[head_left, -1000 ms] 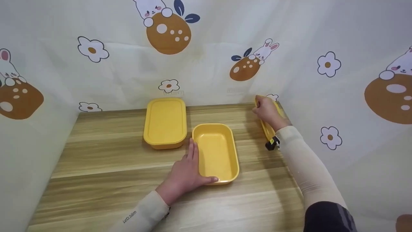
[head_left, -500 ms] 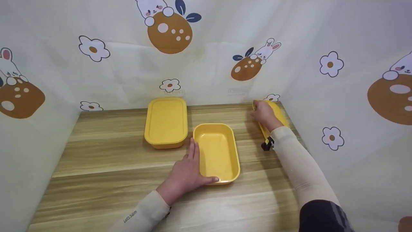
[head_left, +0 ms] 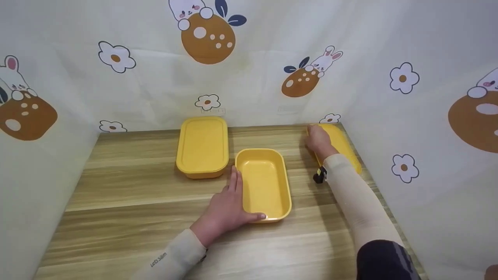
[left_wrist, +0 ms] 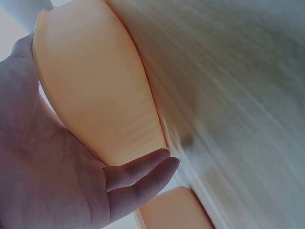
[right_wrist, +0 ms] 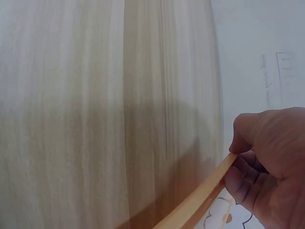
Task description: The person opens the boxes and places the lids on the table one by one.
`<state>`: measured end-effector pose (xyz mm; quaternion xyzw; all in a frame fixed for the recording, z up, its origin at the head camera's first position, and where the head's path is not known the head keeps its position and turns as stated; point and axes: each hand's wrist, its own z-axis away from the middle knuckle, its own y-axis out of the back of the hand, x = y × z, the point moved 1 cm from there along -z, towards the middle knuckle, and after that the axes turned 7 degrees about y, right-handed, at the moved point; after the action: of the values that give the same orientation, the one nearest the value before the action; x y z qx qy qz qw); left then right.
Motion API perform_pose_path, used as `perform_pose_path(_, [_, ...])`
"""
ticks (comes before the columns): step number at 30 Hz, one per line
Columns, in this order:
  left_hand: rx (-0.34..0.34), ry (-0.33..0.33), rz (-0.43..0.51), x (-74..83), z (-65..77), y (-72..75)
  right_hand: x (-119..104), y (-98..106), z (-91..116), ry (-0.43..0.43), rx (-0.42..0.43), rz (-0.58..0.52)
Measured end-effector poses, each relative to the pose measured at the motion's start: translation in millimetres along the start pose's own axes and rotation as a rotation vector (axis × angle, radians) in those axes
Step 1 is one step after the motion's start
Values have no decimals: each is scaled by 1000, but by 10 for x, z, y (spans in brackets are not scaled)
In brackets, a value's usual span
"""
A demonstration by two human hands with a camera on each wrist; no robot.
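Observation:
An uncovered yellow food container [head_left: 264, 186] stands on the wood-grain table. My left hand [head_left: 221, 210] lies against its left wall and near-left corner, fingers fairly straight and thumb over the near rim. From the left wrist, the palm and extended fingers [left_wrist: 138, 176] show beside the container wall [left_wrist: 95, 76]. At the far right of the table, my right hand [head_left: 320, 140] pinches the left edge of a yellow lid [head_left: 344, 146]. The right wrist view shows thumb and fingers on the lid's thin edge [right_wrist: 200, 195], raised above the table; the forearm hides part of the lid.
A second yellow container with its lid on [head_left: 203, 146] stands behind and left of the uncovered one, near the back wall. Patterned cloth walls [head_left: 249, 85] enclose the table [head_left: 128, 202] at the back and on both sides.
The lid has tipped down from a steep tilt to lie much flatter, its top now facing up. My right hand has lowered slightly with it. The left hand and uncovered container stay put.

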<state>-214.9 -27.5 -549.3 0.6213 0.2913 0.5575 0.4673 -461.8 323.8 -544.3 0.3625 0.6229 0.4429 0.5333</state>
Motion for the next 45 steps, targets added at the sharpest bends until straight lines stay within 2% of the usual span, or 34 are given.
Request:
perform_pose_path(10, [-24,11,1,29,6,21,36,-72,-2,-36,6,8])
perform_pose_path(18, [-27,11,1,30,13,18,108,-133,-4,-15,20,-7])
perform_pose_path(22, [-12,5,7,23,10,1,361,-289,-163,38,72,28])
perform_pose_path(26, [-8,5,5,21,13,0,539,-401,-291,37,82,44])
perform_pose_path(31, [-12,11,10,20,25,15,317,-261,-175,-11,25,10])
perform_pose_path(35, [-12,18,16,20,29,23,108,-136,-48,-64,-19,-59])
perform_pose_path(41, [-20,28,16,24,27,30,174,-193,-120,-83,-20,-74])
perform_pose_path(45, [-23,30,4,24,34,29,163,-184,-121,-64,-32,-101])
